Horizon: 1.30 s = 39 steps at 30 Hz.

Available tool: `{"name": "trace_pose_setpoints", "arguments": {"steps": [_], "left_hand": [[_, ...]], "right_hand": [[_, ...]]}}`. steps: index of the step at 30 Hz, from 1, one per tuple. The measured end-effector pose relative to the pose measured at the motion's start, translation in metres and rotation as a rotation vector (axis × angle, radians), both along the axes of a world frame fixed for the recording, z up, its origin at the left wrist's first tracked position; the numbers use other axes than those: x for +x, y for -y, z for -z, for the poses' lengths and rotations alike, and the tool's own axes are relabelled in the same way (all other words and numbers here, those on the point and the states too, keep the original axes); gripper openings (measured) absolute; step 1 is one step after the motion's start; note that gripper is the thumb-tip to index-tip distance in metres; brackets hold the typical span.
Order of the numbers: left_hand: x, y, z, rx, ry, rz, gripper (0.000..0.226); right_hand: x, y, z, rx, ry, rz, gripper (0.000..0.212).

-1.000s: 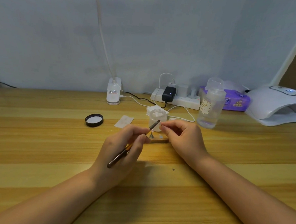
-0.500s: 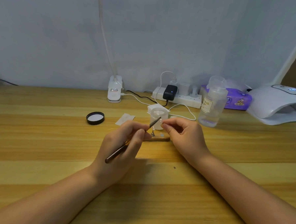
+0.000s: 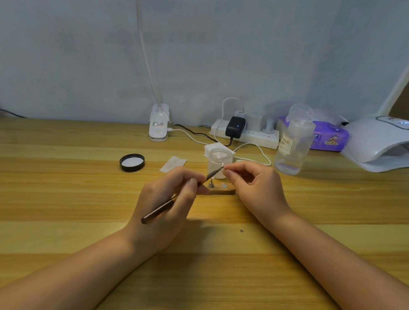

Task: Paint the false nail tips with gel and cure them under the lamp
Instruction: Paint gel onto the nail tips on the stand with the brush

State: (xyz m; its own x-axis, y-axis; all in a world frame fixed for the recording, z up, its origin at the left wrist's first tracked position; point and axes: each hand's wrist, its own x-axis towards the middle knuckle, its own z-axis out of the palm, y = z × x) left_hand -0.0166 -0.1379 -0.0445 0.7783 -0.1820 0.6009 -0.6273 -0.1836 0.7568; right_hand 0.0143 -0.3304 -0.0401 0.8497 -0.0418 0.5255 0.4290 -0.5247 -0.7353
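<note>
The left hand [image 3: 165,205] is gripping one gel brush [image 3: 180,198] pen-fashion, its fingers curled round the shaft. The brush's long axis is running diagonally, dark handle end pointing toward the near left corner of the table [image 3: 54,194] and bristle tip pointing up toward the far right, meeting the right hand [image 3: 254,188]. That hand's thumb and forefinger are pinching something tiny at the brush tip, presumably one nail tip [image 3: 224,170]; it is too small to tell which way it is facing. Both hands are working mid-table, just above one small wooden stand [image 3: 221,191] carrying one metal peg and one pale disc. One open jar [image 3: 220,162] is standing just behind the stand, and its one black lid [image 3: 132,162] is lying well to the left. One curing lamp [image 3: 386,145] is sitting at the far right edge, with one clear bottle [image 3: 293,143] standing between it and the jar.
</note>
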Motion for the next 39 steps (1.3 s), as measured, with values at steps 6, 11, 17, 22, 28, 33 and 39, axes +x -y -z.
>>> {"name": "trace_pose_setpoints", "arguments": {"steps": [6,11,17,22,28,33,39], "left_hand": [[0.0009,0.0015,0.0004,-0.027,-0.045,0.064,0.032],[0.0005,0.0011,0.0020,-0.079,-0.064,0.095,0.030],[-0.0002,0.0023,0.0002,-0.093,-0.051,0.068,0.019],[0.0001,0.0023,-0.0001,-0.084,-0.085,0.113,0.033],[0.0005,0.0004,0.0020,-0.131,-0.107,0.142,0.027],[-0.0004,0.0014,0.0004,-0.135,-0.069,0.115,0.026],[0.0017,0.0015,0.0017,-0.117,-0.106,0.124,0.020]], "right_hand": [[-0.0004,-0.0004,0.0005,-0.010,0.010,-0.011,0.014],[0.0001,0.0004,0.0008,-0.005,0.000,-0.009,0.013],[0.0003,-0.0008,0.0013,0.006,0.008,-0.024,0.012],[-0.0001,-0.0008,0.0017,-0.009,0.018,-0.038,0.013],[0.0004,0.0010,0.0010,-0.011,-0.009,-0.031,0.013],[-0.0002,0.0007,0.0004,0.006,0.000,-0.027,0.012],[-0.0001,0.0000,0.0005,-0.010,0.018,-0.031,0.012]]}}
